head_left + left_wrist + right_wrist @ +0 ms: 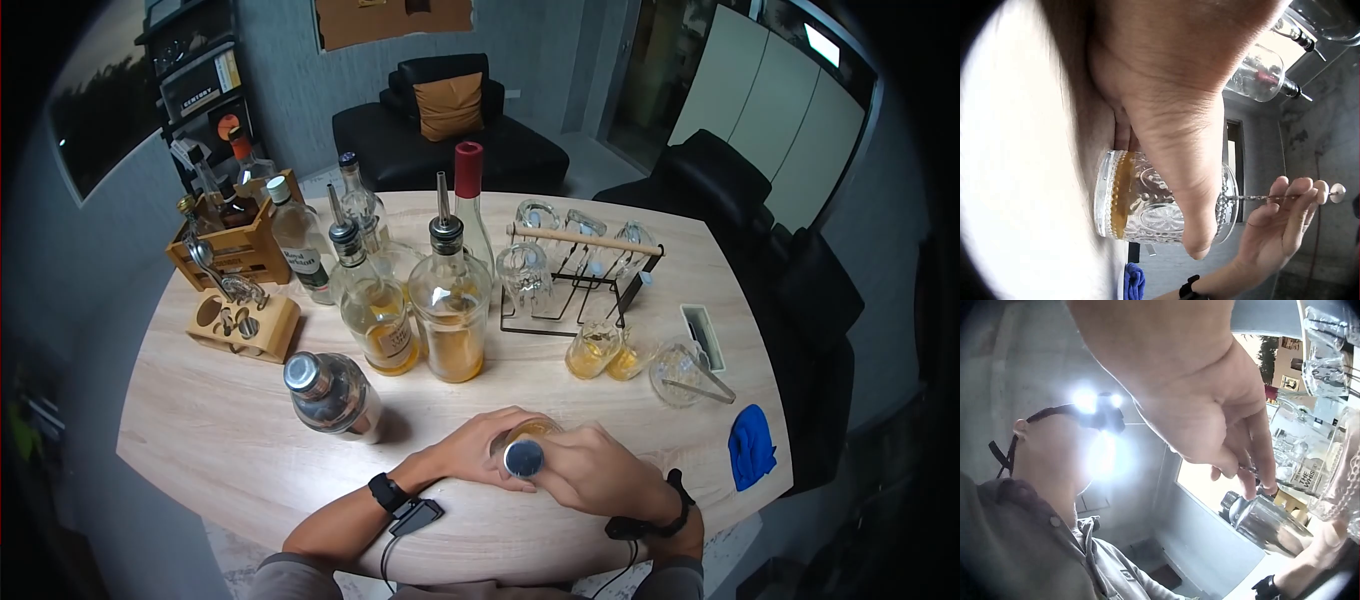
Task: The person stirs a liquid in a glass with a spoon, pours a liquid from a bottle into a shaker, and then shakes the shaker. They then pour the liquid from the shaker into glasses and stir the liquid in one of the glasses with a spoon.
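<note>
My left hand (478,446) grips an embossed glass (1161,215) at the table's front, its thumb lying across the glass's side in the left wrist view. Amber liquid (1124,187) sits low inside the glass. A bar spoon (1254,198) with a twisted stem and a round disc end stands in the glass. My right hand (605,472) pinches that stem near its top, above the rim. From the head view the disc end hides part of the glass. A metal cocktail shaker (335,398) stands left of my left hand.
Pourer-topped bottles (455,310) stand behind the hands. A wooden bar-tool holder (245,325) and a bottle crate (240,245) are at left. To the right are a glass rack (575,280), two glasses of amber liquid (594,352), a glass bowl with tongs (680,375) and a blue cloth (751,447).
</note>
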`<state>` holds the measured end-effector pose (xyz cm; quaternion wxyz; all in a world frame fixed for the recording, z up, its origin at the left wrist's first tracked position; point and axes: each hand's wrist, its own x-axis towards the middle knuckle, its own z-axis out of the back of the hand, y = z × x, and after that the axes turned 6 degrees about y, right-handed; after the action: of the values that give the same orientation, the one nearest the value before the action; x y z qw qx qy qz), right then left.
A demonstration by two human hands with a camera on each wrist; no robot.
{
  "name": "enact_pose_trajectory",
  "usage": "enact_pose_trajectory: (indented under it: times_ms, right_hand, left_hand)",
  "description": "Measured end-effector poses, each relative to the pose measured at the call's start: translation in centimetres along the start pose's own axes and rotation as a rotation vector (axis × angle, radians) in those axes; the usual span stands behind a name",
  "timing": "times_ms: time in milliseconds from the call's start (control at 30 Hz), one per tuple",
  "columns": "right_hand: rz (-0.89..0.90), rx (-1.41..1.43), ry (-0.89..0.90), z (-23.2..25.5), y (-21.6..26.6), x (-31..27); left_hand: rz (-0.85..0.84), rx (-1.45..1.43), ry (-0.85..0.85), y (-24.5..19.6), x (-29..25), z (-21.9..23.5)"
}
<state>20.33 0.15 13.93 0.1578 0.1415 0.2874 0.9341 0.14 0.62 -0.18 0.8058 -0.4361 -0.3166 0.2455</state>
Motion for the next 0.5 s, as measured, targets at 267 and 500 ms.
enact_pose_trajectory:
  times_ms: [267,500]
  right_hand:
    - [-0.074,-0.07,-0.009,1.7,0.2,-0.6]
    - [-0.049,-0.024,-0.012,0.8,0.0,-0.3]
  left_hand:
    - [0.101,-0.095,0.014,-0.6,-0.2,-0.1]
    - [0.073,-0.074,0.012,-0.6,-0.4,0.0]
